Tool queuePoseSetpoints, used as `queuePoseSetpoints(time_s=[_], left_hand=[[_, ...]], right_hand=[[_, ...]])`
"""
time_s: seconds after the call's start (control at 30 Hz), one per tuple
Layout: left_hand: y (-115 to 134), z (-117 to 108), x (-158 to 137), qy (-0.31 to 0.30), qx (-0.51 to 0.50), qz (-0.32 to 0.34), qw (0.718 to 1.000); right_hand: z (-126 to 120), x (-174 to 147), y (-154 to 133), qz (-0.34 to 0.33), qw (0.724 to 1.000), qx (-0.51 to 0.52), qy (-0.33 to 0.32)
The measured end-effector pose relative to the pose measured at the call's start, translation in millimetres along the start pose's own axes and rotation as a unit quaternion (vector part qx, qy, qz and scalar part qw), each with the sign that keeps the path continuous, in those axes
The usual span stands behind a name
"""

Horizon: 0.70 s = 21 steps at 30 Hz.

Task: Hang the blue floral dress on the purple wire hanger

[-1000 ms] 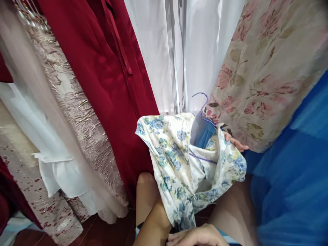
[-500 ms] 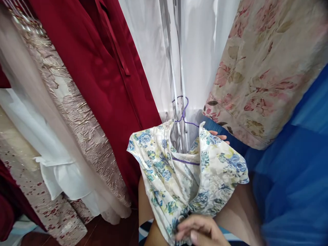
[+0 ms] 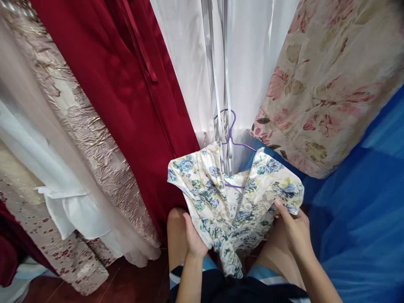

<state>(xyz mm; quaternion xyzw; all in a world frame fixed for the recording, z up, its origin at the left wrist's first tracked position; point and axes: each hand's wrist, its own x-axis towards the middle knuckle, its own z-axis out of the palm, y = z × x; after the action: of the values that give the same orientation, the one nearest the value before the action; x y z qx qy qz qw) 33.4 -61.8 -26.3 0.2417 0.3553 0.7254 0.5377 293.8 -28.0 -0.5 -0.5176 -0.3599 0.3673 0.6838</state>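
A floral top (image 3: 205, 185) with a V neckline and short cap sleeves, creased white cloth printed in blue, green and yellow, lies above the person's lap on a thin purple hanger (image 3: 232, 126), its lower end bunched narrow. The right hand (image 3: 296, 229) reaches in, wrist bent, pinching the sleeve edge between thumb on top and fingers beneath. The left hand (image 3: 196, 240) is palm up, thumb spread, at the opposite side; its fingers are hidden under the cloth, so I cannot tell whether they grip. Smooth red satin (image 3: 126, 105) and crinkled metallic brocade (image 3: 97, 139) hang nearby.
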Motion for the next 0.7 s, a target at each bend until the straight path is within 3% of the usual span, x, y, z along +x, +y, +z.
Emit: queuePoseSetpoints(time_s=[0.13, 0.2, 0.23, 0.3, 0.37, 0.4, 0.53, 0.7], left_hand=[[-5, -8, -8, -0.002, 0.079, 0.000, 0.997], [-14, -9, -10, 0.012, 0.121, 0.023, 0.992], [-19, -8, -11, 0.013, 0.124, 0.028, 0.992], [-31, -6, -14, 0.007, 0.110, 0.023, 0.994], [-41, -2, -18, -0.007, 0.098, 0.007, 0.995], [-45, -1, -20, -0.013, 0.094, -0.001, 0.995], [-47, 0, -23, -0.020, 0.106, -0.007, 0.994], [-29, -7, -21, 0.000, 0.114, 0.022, 0.993]], right_hand=[[6, -22, 10, -0.117, 0.984, 0.046, 0.129], [7, -36, 24, -0.153, 0.976, 0.041, 0.150], [8, -42, 31, -0.157, 0.980, 0.016, 0.117], [10, -52, 42, -0.126, 0.990, -0.048, -0.043], [16, -57, 46, -0.065, 0.967, -0.100, -0.224], [20, -57, 46, -0.045, 0.953, -0.116, -0.277], [35, -51, 44, -0.048, 0.943, -0.139, -0.299], [43, -48, 47, -0.017, 0.937, -0.149, -0.316]])
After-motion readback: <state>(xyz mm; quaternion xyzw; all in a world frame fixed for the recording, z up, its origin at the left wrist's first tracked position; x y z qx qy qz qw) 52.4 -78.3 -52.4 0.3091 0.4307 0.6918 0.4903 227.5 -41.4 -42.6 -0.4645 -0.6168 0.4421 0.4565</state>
